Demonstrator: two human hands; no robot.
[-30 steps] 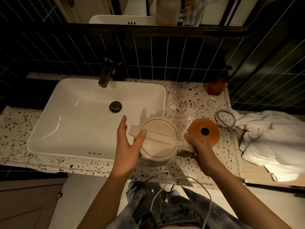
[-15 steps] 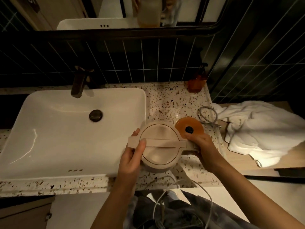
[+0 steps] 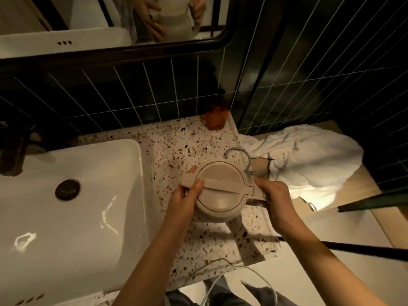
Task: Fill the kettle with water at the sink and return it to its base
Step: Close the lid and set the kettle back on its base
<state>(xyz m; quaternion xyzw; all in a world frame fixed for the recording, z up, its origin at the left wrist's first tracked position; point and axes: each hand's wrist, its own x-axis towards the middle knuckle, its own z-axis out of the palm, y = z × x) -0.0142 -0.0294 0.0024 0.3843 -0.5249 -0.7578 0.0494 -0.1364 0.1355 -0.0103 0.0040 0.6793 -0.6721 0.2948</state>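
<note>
A beige kettle [image 3: 220, 191] with its lid closed is seen from above, over the speckled counter [image 3: 185, 142] right of the white sink [image 3: 72, 195]. My left hand [image 3: 187, 195] grips its spout side, thumb on the lid. My right hand [image 3: 273, 195] holds the handle on the right. The orange base is hidden under the kettle; whether the kettle rests on it I cannot tell. The base's grey cord loop [image 3: 239, 153] shows just behind the kettle.
A dark faucet [image 3: 15, 149] stands at the sink's back left and a dark drain plug [image 3: 67, 188] lies in the basin. An amber soap bottle [image 3: 215, 118] sits in the counter's back corner. A crumpled white towel [image 3: 304, 164] lies on the wooden shelf to the right.
Both hands have carried the kettle to the right, from the sink's edge to over the orange base, which it now covers. The view has swung right.
</note>
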